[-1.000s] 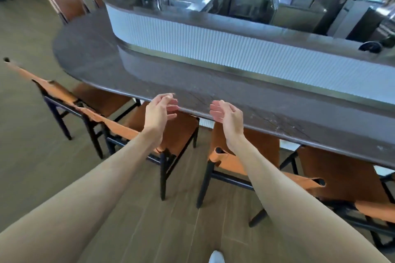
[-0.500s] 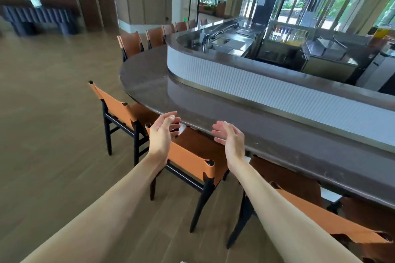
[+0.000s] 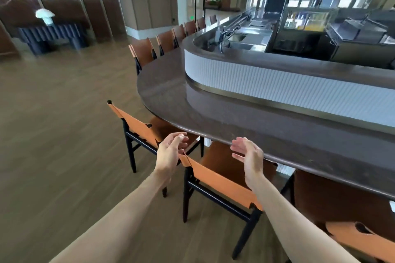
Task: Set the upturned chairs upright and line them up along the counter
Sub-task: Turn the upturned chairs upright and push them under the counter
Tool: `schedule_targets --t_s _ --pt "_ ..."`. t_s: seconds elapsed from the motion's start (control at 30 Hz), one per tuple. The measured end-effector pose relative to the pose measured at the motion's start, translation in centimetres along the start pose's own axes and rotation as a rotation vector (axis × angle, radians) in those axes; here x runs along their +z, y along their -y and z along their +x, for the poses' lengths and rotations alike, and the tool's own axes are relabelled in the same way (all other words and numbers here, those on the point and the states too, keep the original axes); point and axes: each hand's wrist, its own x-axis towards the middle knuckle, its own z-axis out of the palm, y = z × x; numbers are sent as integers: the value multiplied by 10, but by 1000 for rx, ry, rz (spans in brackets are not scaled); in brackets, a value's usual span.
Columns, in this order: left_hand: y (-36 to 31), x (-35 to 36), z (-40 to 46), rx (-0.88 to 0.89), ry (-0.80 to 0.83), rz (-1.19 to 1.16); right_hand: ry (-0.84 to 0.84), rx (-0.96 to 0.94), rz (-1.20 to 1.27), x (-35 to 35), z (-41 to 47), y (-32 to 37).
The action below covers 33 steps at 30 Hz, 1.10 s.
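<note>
Orange-backed chairs with black legs stand upright along the curved dark counter [image 3: 224, 117]. One chair [image 3: 218, 181] is right below my hands, tucked under the counter edge. Another chair [image 3: 136, 126] stands to its left, and a third chair [image 3: 342, 209] shows at lower right. My left hand [image 3: 171, 151] hovers over the near chair's left back corner, fingers relaxed, holding nothing. My right hand [image 3: 249, 156] floats above the same chair's seat, palm facing left, fingers loose and empty.
More chairs [image 3: 143, 51] line the counter's far curve. A white ribbed bar wall [image 3: 277, 87] rises behind the counter, with a sink tap [image 3: 224, 36] and equipment beyond. Wooden floor [image 3: 53, 134] stretches left. A dark bench with a white lamp [image 3: 44, 16] stands far left.
The view has lifted and swung left, showing the counter's far curve and the room. Both hands stay raised and empty, now over the chair further left along the counter.
</note>
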Motion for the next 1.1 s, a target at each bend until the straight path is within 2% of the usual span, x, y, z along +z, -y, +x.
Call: schedule_targets --t_s 0.13,0.43,0.6,0.73,0.8,0.87,1.0,1.1 --pt "21 -1 50 -119 52 -9 -71 86 -6 23 15 -24" --pt "83 35 140 -305 354 -2 -355 208 -75 47 45 -67" --pt "124 49 180 -508 482 188 -628 540 58 41 47 -107" --pt "161 49 185 -850 648 453 -642 823 182 30 41 -136" --pt "177 49 188 -1003 631 394 -647 842 315 27 48 -148" --pt "193 52 193 -1090 517 232 -683 818 426 25 59 -160" --pt "218 65 205 -1098 292 -161 -703 732 526 20 83 -183" --pt "222 79 211 -1081 193 -243 -661 727 539 12 94 -181"
